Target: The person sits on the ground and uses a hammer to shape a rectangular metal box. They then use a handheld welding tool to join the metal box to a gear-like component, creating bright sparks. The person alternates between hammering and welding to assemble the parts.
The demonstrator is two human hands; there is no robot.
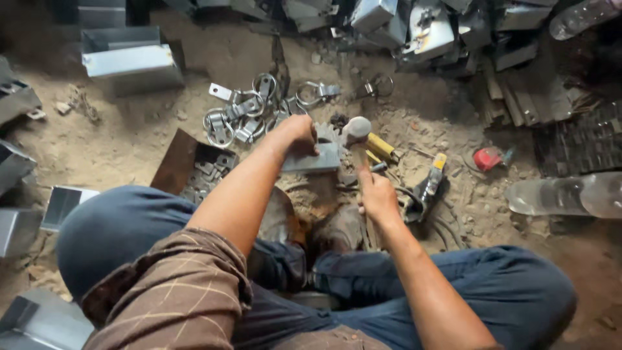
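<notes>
Head view, hammer [356, 129] handle hidden (right hand [378, 196])

dim, soft daylight, seemingly from the upper right; corners fall dark and the picture is slightly blurred.

One camera on the person's head looks steeply down. It sits close above the knees [129, 233] and dirt floor [116, 142].

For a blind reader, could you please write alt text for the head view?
Seated on a dirt floor, a person grips a hammer in the right hand while the left hand steadies a metal plate; metal rings lie beyond.
</notes>
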